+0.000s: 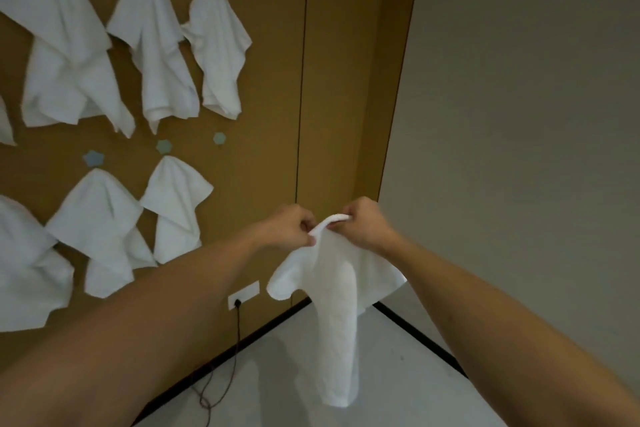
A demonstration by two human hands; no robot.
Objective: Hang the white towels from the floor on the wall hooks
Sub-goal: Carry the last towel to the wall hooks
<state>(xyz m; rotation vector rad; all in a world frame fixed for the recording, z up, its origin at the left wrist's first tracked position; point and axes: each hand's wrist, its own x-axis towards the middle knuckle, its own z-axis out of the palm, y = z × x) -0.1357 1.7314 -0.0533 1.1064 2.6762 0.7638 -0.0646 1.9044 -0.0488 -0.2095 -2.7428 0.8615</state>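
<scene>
In the head view, up and left of the grip, white towels [154, 45] hang on the brown wall [277, 80], with three bare blue hooks [163, 146] between the rows. Below the grip sit a wall socket [243, 294] and a dark cord [235, 350]. Both forearms reach forward. The left hand [289, 227] and right hand [363, 224] pinch the top edge of one white towel [337, 305], which hangs below them above the floor [398, 374].

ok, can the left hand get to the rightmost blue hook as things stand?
Probably yes. The rightmost blue hook is bare, up and left of the left hand, with nothing between them. But both hands grip the white towel, so the right hand must hold on or follow.
</scene>
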